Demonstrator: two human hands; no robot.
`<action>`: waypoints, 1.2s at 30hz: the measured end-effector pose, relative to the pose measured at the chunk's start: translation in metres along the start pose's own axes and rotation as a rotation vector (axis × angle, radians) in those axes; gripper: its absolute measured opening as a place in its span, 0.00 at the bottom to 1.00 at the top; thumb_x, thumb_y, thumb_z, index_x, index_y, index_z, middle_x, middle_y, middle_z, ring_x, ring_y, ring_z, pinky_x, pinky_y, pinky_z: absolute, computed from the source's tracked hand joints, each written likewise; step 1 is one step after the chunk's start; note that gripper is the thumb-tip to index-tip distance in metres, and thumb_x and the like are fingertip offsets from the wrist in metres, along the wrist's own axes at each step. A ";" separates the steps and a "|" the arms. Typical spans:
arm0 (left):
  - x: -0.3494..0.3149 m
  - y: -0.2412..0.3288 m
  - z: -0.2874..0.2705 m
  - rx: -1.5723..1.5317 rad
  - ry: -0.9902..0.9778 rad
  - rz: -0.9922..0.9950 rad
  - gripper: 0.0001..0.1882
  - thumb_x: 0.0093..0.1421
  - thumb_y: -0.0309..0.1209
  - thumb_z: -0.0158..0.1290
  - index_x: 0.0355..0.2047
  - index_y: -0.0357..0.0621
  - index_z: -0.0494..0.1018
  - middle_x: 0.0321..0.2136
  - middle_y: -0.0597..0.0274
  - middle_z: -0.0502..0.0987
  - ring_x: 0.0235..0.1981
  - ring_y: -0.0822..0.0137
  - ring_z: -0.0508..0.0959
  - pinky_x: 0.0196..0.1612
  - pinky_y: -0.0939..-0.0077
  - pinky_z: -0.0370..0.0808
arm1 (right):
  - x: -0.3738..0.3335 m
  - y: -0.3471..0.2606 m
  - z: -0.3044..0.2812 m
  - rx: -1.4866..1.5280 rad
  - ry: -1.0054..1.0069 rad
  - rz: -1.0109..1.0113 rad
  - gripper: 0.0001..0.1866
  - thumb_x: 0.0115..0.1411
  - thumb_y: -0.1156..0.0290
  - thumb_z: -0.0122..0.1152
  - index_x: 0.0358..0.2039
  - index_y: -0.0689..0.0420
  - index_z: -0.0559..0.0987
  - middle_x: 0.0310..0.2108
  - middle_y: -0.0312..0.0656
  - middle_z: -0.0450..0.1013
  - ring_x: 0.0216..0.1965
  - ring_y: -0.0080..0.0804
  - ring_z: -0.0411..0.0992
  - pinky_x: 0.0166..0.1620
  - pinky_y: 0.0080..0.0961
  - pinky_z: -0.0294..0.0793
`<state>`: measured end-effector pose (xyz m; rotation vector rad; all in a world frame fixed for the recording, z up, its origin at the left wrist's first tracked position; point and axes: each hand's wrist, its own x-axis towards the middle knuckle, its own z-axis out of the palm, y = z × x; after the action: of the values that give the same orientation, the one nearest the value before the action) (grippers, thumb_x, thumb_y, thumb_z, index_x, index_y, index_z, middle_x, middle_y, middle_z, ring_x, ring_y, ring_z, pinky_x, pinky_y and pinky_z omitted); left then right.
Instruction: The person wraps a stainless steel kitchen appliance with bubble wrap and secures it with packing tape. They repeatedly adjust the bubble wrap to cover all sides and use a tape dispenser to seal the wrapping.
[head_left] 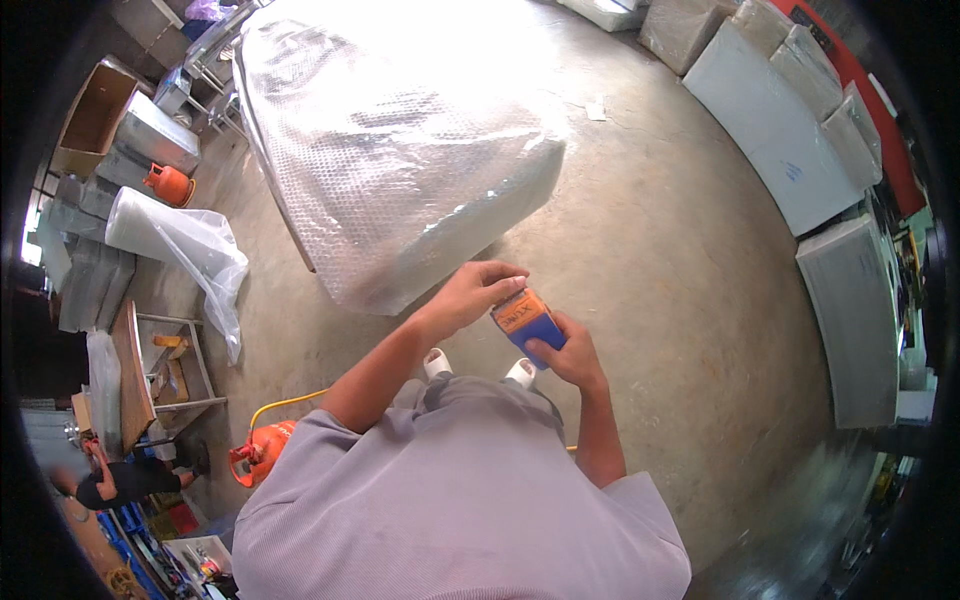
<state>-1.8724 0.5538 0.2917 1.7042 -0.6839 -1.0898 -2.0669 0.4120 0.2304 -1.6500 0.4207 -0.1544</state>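
Observation:
A small blue and orange box (pixel 530 325) is in front of my body, tilted, with its orange end up and away from me. Wrapped round its lower blue part, my right hand (pixel 572 352) grips it from the right, thumb across the front. At the upper end my left hand (pixel 478 293) has its fingers bent and pinched together against the orange edge. What lies between those fingertips is hidden. Beyond both hands stands a large block covered in bubble wrap (pixel 400 190), close to my left hand.
To the left are an orange gas cylinder (pixel 265 452) with a yellow hose, a roll of plastic wrap (pixel 165 225), a table (pixel 140 370) and another orange cylinder (pixel 170 185). A person (pixel 125 482) works at lower left. Wrapped panels (pixel 770 130) line the right side.

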 end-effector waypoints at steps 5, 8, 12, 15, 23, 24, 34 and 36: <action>0.037 0.026 0.015 0.020 0.005 0.019 0.13 0.66 0.30 0.58 0.46 0.35 0.82 0.38 0.56 0.84 0.39 0.70 0.82 0.45 0.75 0.79 | 0.003 -0.012 -0.033 0.011 0.030 0.002 0.27 0.55 0.54 0.75 0.46 0.62 0.81 0.33 0.41 0.81 0.33 0.25 0.78 0.39 0.28 0.78; 0.062 0.034 0.027 0.108 0.145 0.154 0.10 0.63 0.24 0.57 0.42 0.36 0.83 0.35 0.54 0.85 0.36 0.69 0.84 0.43 0.74 0.80 | 0.013 -0.015 -0.049 -0.006 0.099 0.001 0.27 0.57 0.52 0.74 0.46 0.62 0.81 0.31 0.43 0.81 0.33 0.27 0.78 0.39 0.29 0.78; 0.126 0.060 -0.007 0.584 0.538 0.581 0.09 0.59 0.20 0.56 0.38 0.40 0.84 0.34 0.49 0.84 0.35 0.58 0.85 0.43 0.68 0.81 | 0.066 -0.019 -0.072 -0.108 0.148 0.034 0.29 0.59 0.46 0.70 0.41 0.63 0.82 0.28 0.45 0.80 0.31 0.30 0.78 0.35 0.31 0.76; 0.185 0.079 -0.059 0.754 0.765 0.778 0.10 0.61 0.20 0.56 0.42 0.41 0.83 0.33 0.50 0.84 0.33 0.59 0.84 0.39 0.68 0.81 | 0.127 -0.018 -0.083 -0.123 0.162 0.012 0.31 0.59 0.42 0.68 0.36 0.65 0.83 0.26 0.45 0.79 0.28 0.31 0.78 0.34 0.30 0.76; 0.253 0.047 -0.107 1.221 0.829 0.473 0.27 0.65 0.35 0.58 0.65 0.62 0.70 0.59 0.43 0.69 0.62 0.47 0.64 0.63 0.52 0.61 | 0.221 0.047 -0.080 0.033 -0.021 0.182 0.35 0.59 0.39 0.66 0.31 0.67 0.82 0.23 0.45 0.78 0.26 0.31 0.78 0.32 0.31 0.75; 0.253 0.044 -0.105 1.274 0.882 0.415 0.30 0.67 0.38 0.56 0.69 0.67 0.65 0.65 0.41 0.62 0.67 0.45 0.58 0.67 0.48 0.56 | 0.222 0.063 -0.076 -0.001 -0.020 0.207 0.34 0.59 0.39 0.65 0.31 0.67 0.82 0.23 0.45 0.78 0.26 0.31 0.78 0.32 0.31 0.75; 0.249 0.045 -0.109 1.189 0.701 0.263 0.31 0.68 0.42 0.54 0.71 0.71 0.62 0.72 0.38 0.46 0.73 0.41 0.46 0.68 0.40 0.47 | 0.236 0.099 -0.076 -0.178 -0.156 0.485 0.31 0.62 0.41 0.64 0.33 0.63 0.84 0.27 0.46 0.81 0.30 0.31 0.79 0.35 0.31 0.77; 0.248 0.045 -0.109 1.205 0.716 0.265 0.33 0.67 0.42 0.55 0.71 0.72 0.60 0.72 0.41 0.46 0.72 0.42 0.48 0.68 0.40 0.47 | 0.236 0.088 -0.081 -0.346 -0.178 0.492 0.30 0.61 0.40 0.63 0.35 0.61 0.86 0.30 0.49 0.82 0.34 0.40 0.82 0.38 0.36 0.78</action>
<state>-1.6633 0.3784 0.2599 2.6462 -1.1251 0.3064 -1.8927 0.2460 0.1208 -1.8250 0.7317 0.4510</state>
